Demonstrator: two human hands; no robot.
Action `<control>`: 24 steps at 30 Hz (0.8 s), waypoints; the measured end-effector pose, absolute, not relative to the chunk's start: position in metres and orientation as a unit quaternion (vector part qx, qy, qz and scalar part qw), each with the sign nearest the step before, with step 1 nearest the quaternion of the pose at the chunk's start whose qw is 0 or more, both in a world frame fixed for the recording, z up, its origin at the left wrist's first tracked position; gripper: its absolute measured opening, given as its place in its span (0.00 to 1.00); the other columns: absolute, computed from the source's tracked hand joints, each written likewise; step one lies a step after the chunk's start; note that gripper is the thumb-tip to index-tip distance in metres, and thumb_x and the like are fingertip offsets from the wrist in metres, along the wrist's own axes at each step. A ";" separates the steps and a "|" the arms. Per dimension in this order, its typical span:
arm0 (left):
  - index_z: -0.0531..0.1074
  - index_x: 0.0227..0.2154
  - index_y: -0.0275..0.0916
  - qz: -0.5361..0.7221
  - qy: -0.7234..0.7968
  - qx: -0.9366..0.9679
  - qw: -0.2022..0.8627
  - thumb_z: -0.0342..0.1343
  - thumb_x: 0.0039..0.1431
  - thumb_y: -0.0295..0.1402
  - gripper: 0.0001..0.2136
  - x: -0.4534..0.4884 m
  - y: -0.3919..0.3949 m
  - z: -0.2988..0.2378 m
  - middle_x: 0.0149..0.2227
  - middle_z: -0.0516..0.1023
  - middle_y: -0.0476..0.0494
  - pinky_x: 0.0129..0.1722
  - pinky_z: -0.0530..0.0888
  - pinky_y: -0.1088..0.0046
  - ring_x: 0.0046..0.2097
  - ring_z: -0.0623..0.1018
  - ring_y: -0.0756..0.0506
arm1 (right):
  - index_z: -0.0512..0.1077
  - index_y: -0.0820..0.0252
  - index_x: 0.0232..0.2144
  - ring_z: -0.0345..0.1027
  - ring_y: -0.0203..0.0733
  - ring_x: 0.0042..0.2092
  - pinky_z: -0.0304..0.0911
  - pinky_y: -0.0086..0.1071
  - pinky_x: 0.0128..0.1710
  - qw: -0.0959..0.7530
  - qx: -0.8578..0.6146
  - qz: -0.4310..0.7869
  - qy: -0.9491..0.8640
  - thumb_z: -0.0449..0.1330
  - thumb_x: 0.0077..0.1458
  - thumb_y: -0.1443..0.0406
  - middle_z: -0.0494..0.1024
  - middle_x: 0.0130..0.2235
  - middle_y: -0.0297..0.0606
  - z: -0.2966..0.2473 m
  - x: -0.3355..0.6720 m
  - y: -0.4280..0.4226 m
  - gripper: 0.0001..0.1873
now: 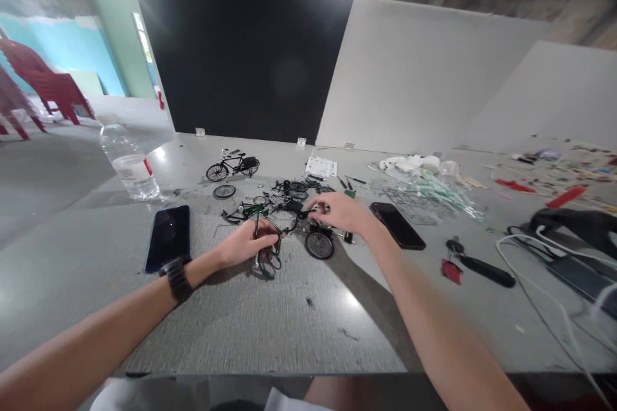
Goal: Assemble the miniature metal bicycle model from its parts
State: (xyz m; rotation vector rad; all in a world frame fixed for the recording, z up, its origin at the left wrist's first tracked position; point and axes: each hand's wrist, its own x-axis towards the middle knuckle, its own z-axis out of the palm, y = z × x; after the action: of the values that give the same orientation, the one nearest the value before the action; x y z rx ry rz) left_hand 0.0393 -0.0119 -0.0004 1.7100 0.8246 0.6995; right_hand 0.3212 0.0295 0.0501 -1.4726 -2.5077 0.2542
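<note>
My left hand point(245, 245) rests low over the table, its fingers and thumb closed around a dark green model bicycle frame point(267, 263). My right hand point(341, 210) is to the right of it, thumb and fingertips brought together above a cluster of small black bicycle parts. What sits between those fingertips is too small to make out. Just below my right hand stands a spoked toy wheel point(319, 244). More black and green parts lie behind both hands, with a loose wheel point(224, 191) flat on the table. An assembled black model bicycle point(233, 165) stands upright farther back.
A water bottle point(129, 164) and a dark blue phone point(168, 237) are on the left. Right of my right hand lie a black phone point(398, 226), green and clear plastic sprues point(434, 196), a key fob point(486, 271) and white cables. Printed sheets point(321, 167) lie behind the parts.
</note>
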 end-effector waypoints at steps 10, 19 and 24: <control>0.74 0.38 0.32 0.283 0.333 0.722 0.536 0.54 0.64 0.42 0.15 0.037 -0.011 -0.004 0.35 0.77 0.40 0.32 0.76 0.72 0.30 0.77 0.49 | 0.80 0.52 0.35 0.73 0.44 0.36 0.62 0.35 0.35 0.076 -0.459 0.124 -0.877 0.63 0.57 0.56 0.82 0.36 0.38 0.040 0.297 0.023 0.09; 0.73 0.34 0.33 0.292 0.324 0.719 0.542 0.56 0.62 0.41 0.13 0.040 -0.011 0.000 0.33 0.77 0.42 0.31 0.75 0.73 0.30 0.78 0.49 | 0.77 0.56 0.46 0.74 0.46 0.43 0.64 0.36 0.41 0.178 -0.439 0.037 -0.880 0.54 0.66 0.56 0.80 0.44 0.42 0.029 0.266 0.020 0.16; 0.72 0.32 0.35 0.286 0.286 0.721 0.562 0.55 0.63 0.41 0.13 0.040 -0.011 0.002 0.32 0.77 0.43 0.33 0.76 0.72 0.31 0.78 0.48 | 0.75 0.55 0.54 0.73 0.47 0.47 0.65 0.35 0.43 0.183 -0.411 0.049 -0.892 0.54 0.66 0.59 0.78 0.51 0.44 0.026 0.220 0.043 0.18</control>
State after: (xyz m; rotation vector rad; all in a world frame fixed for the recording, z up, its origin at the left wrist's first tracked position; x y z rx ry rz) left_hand 0.0401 -0.0113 0.0016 1.6986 0.6724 0.6733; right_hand 0.2199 0.0429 0.0262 -1.1582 -2.5157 0.1382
